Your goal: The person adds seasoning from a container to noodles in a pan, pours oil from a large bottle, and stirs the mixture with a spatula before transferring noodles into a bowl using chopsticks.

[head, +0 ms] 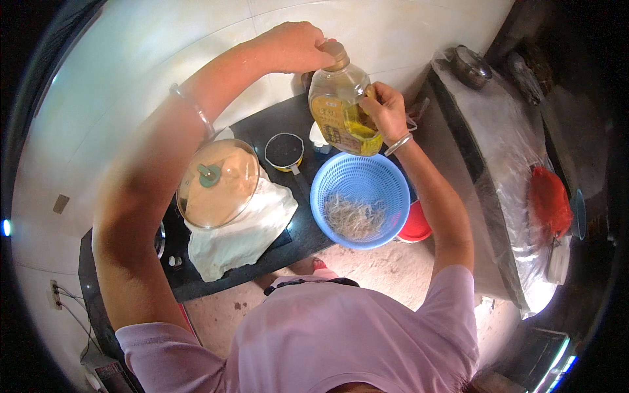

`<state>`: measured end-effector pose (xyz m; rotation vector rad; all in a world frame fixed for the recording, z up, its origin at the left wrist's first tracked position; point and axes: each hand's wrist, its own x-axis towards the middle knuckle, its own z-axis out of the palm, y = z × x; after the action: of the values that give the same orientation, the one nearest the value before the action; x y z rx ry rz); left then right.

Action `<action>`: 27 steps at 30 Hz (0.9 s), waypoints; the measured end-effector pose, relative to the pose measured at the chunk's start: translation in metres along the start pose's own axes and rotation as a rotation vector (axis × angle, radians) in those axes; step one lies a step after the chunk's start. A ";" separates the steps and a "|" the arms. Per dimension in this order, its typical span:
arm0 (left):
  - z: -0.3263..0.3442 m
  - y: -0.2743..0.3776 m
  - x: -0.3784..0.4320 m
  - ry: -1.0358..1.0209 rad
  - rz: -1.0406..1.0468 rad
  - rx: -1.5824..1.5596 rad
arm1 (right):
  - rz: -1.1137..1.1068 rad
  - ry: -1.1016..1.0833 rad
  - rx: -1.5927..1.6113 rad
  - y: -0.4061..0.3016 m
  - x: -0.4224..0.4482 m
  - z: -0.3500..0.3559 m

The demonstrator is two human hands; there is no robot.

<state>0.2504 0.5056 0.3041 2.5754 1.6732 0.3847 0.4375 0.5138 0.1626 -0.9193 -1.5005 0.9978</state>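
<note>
A clear plastic bottle of yellow cooking oil (344,105), with a label bearing writing, is held up over the counter's back edge, slightly tilted. My left hand (300,49) grips its gold-coloured cap (335,55) from above. Around the handle at the bottle's right side, my right hand (385,110) is closed. The liquid fills only the lower part. Just below the bottle stands a blue plastic colander (361,164), with pale shredded strands (354,216) lying in its bottom. I cannot tell whether the cap is loose or tight.
A glass lid (218,184) with a green knob rests over white cloth (241,245) at left. Between cloth and colander sits a small dark-topped round container (285,151), near a white-lidded jar (320,137). A red lid (416,223) shows below the colander. A plastic-covered surface (496,162) stands right.
</note>
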 end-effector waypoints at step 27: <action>0.061 -0.070 -0.162 -0.012 -0.119 -0.344 | 0.188 0.238 0.277 0.148 0.085 -0.010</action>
<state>0.1390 0.3938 0.2036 2.2170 1.5847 0.5898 0.4413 0.6460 0.0542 -0.9519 -1.0615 1.1549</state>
